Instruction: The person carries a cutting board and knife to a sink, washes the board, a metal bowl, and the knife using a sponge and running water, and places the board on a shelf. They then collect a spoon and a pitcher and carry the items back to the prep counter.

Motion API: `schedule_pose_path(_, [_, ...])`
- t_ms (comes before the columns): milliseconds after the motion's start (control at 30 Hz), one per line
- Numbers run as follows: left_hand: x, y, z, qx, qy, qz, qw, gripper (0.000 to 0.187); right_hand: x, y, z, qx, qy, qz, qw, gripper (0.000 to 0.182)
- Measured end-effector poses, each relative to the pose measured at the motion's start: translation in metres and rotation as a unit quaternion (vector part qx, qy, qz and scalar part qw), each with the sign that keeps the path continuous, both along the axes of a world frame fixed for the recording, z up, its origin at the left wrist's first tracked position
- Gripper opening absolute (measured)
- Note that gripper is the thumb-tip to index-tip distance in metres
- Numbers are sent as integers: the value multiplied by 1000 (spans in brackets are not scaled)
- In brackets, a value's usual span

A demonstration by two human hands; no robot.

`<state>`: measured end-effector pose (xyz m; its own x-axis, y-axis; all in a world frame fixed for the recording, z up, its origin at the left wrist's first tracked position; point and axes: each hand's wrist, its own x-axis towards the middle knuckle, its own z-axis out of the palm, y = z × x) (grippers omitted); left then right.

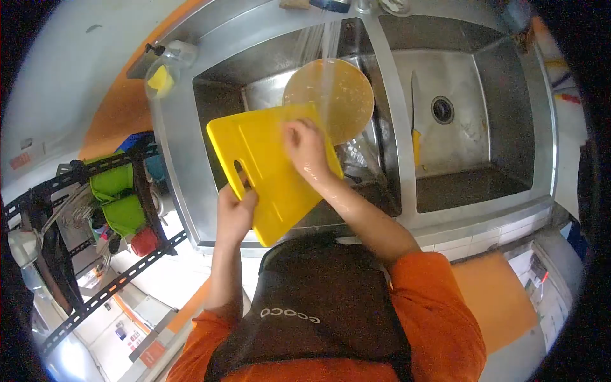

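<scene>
A yellow cutting board (267, 165) is held tilted over the near side of the left sink basin. My left hand (237, 213) grips its lower left edge by the handle slot, thumb on the face. Against the upper right part of the board lies my right hand (305, 148), wet and slightly blurred, its fingers curled in. Whatever those fingers may hold is hidden. Just beyond the board, a large round yellow-orange basin (347, 95) sits in the left sink (223, 95). Water (330, 51) streams from above onto it.
In the right sink (464, 70), a knife (416, 146) with a yellow handle leans by the divider, left of the drain (442, 109). A clear container with something yellow (160, 80) stands on the left ledge. A black rack (121, 283) with green items is at left.
</scene>
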<state>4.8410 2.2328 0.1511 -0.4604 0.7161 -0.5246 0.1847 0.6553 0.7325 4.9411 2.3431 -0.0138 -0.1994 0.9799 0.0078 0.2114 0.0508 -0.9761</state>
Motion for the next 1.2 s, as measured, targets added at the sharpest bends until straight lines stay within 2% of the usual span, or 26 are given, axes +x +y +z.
schedule_pose_path(100, [5,-2,3,60,19,14,998,35,-13,28,-12,70,18,-33,997,17])
schedule_pose_path(200, [-1,-9,17,79,33,26,996,34,-9,55,-66,45,6,-44,998,18])
schedule_pose_path(300, [-14,-19,23,87,19,43,995,34,9,55,-68,26,-85,-17,996,19])
schedule_pose_path(400, [-15,-23,22,89,-29,88,992,36,19,33,-80,43,-89,0,995,21])
schedule_pose_path(500, [-19,-28,12,91,-64,139,984,38,35,7,-57,-95,-132,35,986,22])
schedule_pose_path(600, [-22,-34,6,84,-54,157,983,41,53,-15,-41,-136,-188,74,970,20])
schedule_pose_path(700, [-24,-36,-3,70,-19,163,984,43,45,-49,-23,-87,-109,83,987,17])
schedule_pose_path(767, [-29,-41,-21,62,17,156,986,44,21,-73,10,-47,-2,97,994,14])
schedule_pose_path(833, [-22,-35,-16,64,-2,114,991,43,7,-69,62,-9,64,131,989,12])
schedule_pose_path(933, [-13,-35,-16,100,-1,89,991,42,-10,-35,60,33,107,163,980,10])
schedule_pose_path(1000, [-13,-41,-9,89,-9,81,993,42,-20,-3,11,77,77,75,991,10])
schedule_pose_path(1100, [-9,-42,3,101,-58,141,983,41,10,32,-57,-61,-112,75,989,11])
schedule_pose_path(1133, [-10,-42,4,99,-56,134,984,41,16,36,-59,-121,-160,76,977,10])
schedule_pose_path(1200, [-11,-42,2,92,-54,120,987,41,15,15,-49,-126,-147,108,975,10])
